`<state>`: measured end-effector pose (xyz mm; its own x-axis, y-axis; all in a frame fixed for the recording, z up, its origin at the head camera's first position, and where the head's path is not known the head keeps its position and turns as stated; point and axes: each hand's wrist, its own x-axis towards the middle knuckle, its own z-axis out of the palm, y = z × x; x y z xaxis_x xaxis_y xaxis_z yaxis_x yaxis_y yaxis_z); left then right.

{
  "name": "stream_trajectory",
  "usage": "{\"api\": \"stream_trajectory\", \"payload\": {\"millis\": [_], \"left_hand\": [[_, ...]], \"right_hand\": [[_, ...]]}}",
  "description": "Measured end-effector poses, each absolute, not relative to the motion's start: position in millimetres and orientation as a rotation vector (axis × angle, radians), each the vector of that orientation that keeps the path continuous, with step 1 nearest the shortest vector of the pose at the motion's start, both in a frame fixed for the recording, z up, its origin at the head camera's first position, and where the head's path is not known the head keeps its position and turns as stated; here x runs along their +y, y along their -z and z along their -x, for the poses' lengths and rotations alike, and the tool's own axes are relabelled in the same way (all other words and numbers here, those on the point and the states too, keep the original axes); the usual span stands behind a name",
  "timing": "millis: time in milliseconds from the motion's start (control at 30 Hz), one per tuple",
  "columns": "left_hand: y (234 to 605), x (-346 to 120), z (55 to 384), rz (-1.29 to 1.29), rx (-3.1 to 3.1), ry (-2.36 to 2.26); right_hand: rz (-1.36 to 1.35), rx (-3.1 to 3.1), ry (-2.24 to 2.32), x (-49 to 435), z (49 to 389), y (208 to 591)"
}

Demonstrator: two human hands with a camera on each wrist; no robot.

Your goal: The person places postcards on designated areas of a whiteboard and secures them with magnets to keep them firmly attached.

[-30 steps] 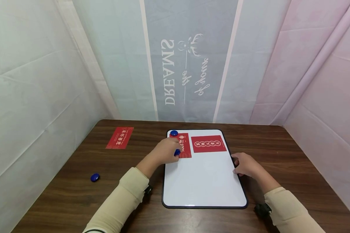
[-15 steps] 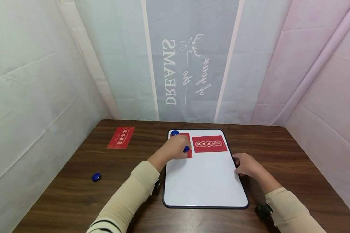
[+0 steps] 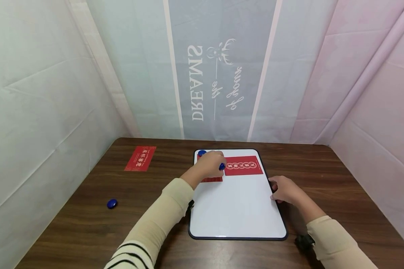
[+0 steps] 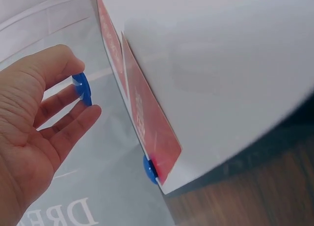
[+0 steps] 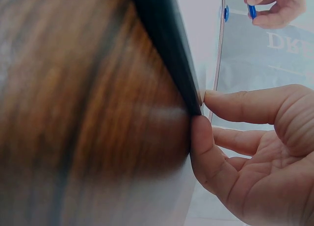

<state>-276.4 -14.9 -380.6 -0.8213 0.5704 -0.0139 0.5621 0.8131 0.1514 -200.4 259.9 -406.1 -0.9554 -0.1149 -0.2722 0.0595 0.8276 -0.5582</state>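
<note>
A white board with a dark rim (image 3: pixel 237 209) lies on the table, bearing two red cards. My left hand (image 3: pixel 208 165) pinches a round blue magnet (image 4: pixel 83 89) between thumb and fingertips, held apart from the board in the left wrist view. Beneath that hand is the left red card (image 3: pixel 213 179), mostly hidden in the head view, with another blue magnet (image 4: pixel 150 169) at its far corner. The right red card (image 3: pixel 245 166), printed with white characters in rings, lies beside it. Thumb and index finger of my right hand (image 3: pixel 285 190) grip the board's right edge.
On the left of the brown wooden table (image 3: pixel 323 168) are a loose red card (image 3: pixel 140 158) near the back and a third blue magnet (image 3: pixel 112 203) nearer the front. Fabric curtains (image 3: pixel 155 74) enclose the table's back and sides.
My left hand has moved right and slightly away from me, carrying the blue magnet from over the left card to the near edge of the right card. The right hand stays put.
</note>
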Motion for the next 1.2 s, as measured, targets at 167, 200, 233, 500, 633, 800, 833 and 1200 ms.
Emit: {"api": "stream_trajectory", "payload": {"millis": [167, 200, 233, 500, 633, 800, 833, 1200], "left_hand": [[384, -7, 282, -0.906, 2.944, -0.238], [385, -6, 283, -0.903, 2.946, -0.246], [385, -4, 284, -0.895, 2.948, -0.252], [388, 9, 295, -0.848, 2.941, -0.282], [392, 15, 302, -0.828, 2.945, -0.277], [396, 22, 312, -0.773, 2.941, -0.281], [397, 22, 313, -0.764, 2.941, -0.279], [406, 31, 331, -0.616, 2.931, -0.325]], "right_hand": [[0.043, 2.717, 0.845, 260, 200, 406], [0.041, 2.717, 0.845, 260, 200, 406], [0.042, 2.718, 0.845, 260, 200, 406], [0.040, 2.719, 0.844, 260, 200, 405], [0.034, 2.717, 0.844, 260, 200, 407], [0.042, 2.715, 0.849, 259, 200, 408], [0.044, 2.714, 0.849, 259, 200, 408], [0.032, 2.704, 0.858, 260, 202, 407]]}}
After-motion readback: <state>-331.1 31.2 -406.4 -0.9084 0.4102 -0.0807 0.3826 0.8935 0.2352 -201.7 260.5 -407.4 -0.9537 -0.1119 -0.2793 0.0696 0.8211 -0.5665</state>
